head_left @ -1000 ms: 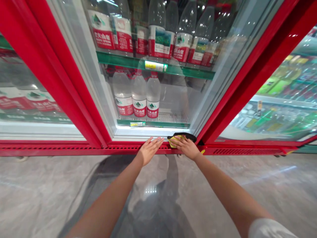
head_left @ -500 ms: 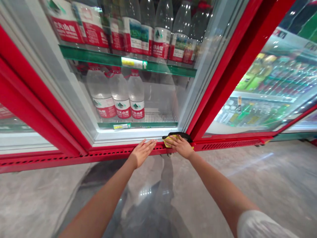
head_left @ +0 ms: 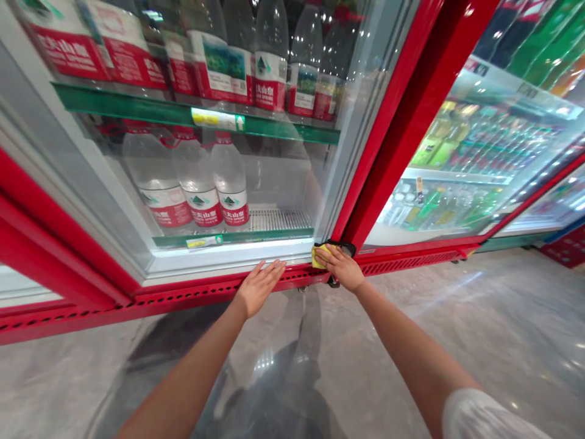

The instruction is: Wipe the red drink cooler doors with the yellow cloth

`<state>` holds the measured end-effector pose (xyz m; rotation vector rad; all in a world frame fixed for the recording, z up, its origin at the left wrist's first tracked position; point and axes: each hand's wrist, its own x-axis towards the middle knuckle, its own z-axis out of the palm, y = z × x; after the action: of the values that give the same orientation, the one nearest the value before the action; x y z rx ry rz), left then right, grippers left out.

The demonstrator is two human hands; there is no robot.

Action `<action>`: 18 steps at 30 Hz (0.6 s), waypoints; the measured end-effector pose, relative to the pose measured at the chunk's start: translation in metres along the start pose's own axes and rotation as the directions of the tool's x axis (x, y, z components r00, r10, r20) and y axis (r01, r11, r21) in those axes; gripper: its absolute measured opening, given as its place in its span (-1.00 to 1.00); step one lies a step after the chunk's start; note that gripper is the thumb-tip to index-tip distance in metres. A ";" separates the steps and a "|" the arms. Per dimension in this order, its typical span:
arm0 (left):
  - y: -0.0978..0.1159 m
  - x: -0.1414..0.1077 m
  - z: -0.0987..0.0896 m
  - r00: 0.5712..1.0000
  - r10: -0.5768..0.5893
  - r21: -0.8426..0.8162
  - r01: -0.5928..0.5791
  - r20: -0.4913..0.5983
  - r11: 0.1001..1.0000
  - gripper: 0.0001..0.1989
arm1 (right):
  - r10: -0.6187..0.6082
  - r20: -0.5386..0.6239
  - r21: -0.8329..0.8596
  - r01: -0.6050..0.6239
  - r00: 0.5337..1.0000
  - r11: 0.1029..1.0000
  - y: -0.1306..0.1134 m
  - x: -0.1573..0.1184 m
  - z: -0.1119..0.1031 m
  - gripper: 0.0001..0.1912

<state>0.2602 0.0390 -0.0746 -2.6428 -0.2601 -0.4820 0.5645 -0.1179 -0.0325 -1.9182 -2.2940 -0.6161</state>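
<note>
Filling the far side, the red cooler [head_left: 397, 140] looms beyond the grey floor [head_left: 260, 396], three bottles [head_left: 201, 198] standing toward the left on its lower shelf [head_left: 278, 235]. Left hand [head_left: 258, 289]: flat over the near red rail [head_left: 183, 294], fingers straight and close together. And the right hand [head_left: 343, 268], laid over a yellow-and-black cloth [head_left: 316, 261] at the door's lower right corner! Cloth sits beneath those fingers; whether they clamp it, I cannot tell.
</note>
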 end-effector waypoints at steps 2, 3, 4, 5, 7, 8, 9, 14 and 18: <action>-0.001 0.004 -0.002 1.000 -0.007 0.001 0.007 0.003 1.000 -0.26 | 0.055 -0.090 0.041 -0.052 0.994 0.998 0.009 0.007 -0.012 -0.37; -0.002 0.006 -0.003 1.000 -0.015 0.000 0.015 0.007 1.000 -0.25 | 0.107 -0.165 0.070 -0.097 0.980 0.993 0.013 0.012 -0.017 -0.33; -0.002 0.008 -0.004 1.000 -0.024 -0.001 0.024 0.013 1.000 -0.24 | 0.179 -0.249 0.108 -0.157 0.952 0.982 0.015 0.017 -0.022 -0.29; -0.003 0.010 -0.006 0.999 -0.032 0.000 0.032 0.022 1.000 -0.22 | 0.264 -0.327 0.158 -0.222 0.908 0.962 0.015 0.022 -0.024 -0.24; -0.003 0.013 -0.008 0.998 -0.038 0.004 0.038 0.040 0.999 -0.19 | 0.433 -0.401 0.290 -0.336 0.807 0.896 0.005 0.027 -0.021 -0.13; -0.003 0.014 -0.009 0.998 -0.037 0.007 0.037 0.049 0.999 -0.18 | 0.503 -0.391 0.356 -0.377 0.771 0.855 -0.003 0.027 -0.016 -0.06; -0.003 0.014 -0.009 0.998 -0.033 0.009 0.033 0.055 0.999 -0.18 | 0.553 -0.361 0.410 -0.405 0.751 0.817 -0.012 0.027 -0.010 -0.01; -0.003 0.018 -0.011 0.998 -0.031 -0.001 0.031 0.061 1.000 -0.16 | 0.612 -0.292 0.485 -0.437 0.735 0.757 -0.034 0.028 0.003 0.04; -0.001 0.022 -0.014 0.998 -0.050 -0.028 0.052 0.049 0.998 -0.16 | 0.623 -0.376 0.531 -0.391 0.686 0.752 -0.018 0.040 -0.017 -0.07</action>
<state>0.2765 0.0360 -0.0538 -2.6849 -0.3390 -0.4416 0.5359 -0.0891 -0.0086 -1.7646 -1.3019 -0.4588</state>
